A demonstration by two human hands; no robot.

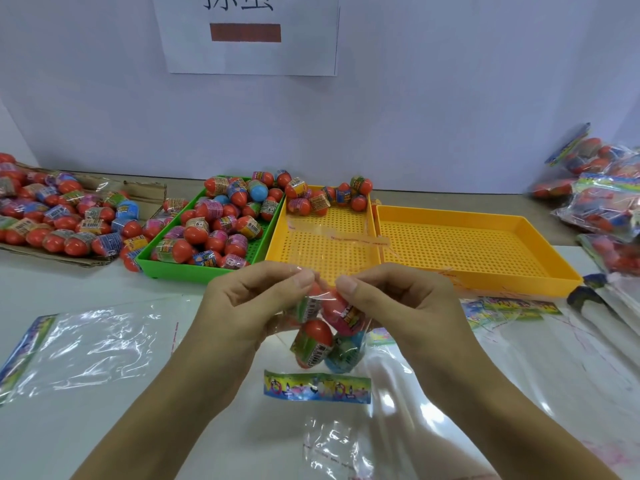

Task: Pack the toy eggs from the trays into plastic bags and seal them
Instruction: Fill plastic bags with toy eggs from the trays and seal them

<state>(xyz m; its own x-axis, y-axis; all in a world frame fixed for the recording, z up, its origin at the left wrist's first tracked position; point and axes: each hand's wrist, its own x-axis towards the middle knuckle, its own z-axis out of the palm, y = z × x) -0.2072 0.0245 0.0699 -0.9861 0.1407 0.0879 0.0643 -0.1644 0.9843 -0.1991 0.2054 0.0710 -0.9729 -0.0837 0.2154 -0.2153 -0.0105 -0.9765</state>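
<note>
Now pinching the mouth of a clear plastic bag (pixel 329 327) between thumb and fingers of both hands: left hand (pixel 252 303) closed on the film at the left of the opening, right hand (pixel 391 299) closed on it at the right, thumbs nearly touching at the centre. Holding several toy eggs (pixel 318 337) inside that bag, hanging just below the thumbs, with the printed header strip (pixel 317 388) at 6 o'clock near the table. Reads as the sealing step for this bag, flap (pixel 343 239) standing up at 12 o'clock and apparently not yet folded down.

Further out, at 11 o'clock, a green tray (pixel 173 266) heaped with loose eggs. At 12 o'clock, a yellow tray (pixel 311 251) nearly emptied, with a small cluster left at its far edge. At 1 o'clock, a second yellow tray (pixel 478 244) with nothing in it. At 10 o'clock, far left, many more eggs piled on cardboard (pixel 69 259). At 2 o'clock, a stack of filled bags (pixel 595 199). At 9 o'clock and 3 o'clock, unfilled bags (pixel 90 344) lying flat on the table (pixel 69 427).

Judging by this: a fair number packed, one bag close to sealed, a large share waiting.
</note>
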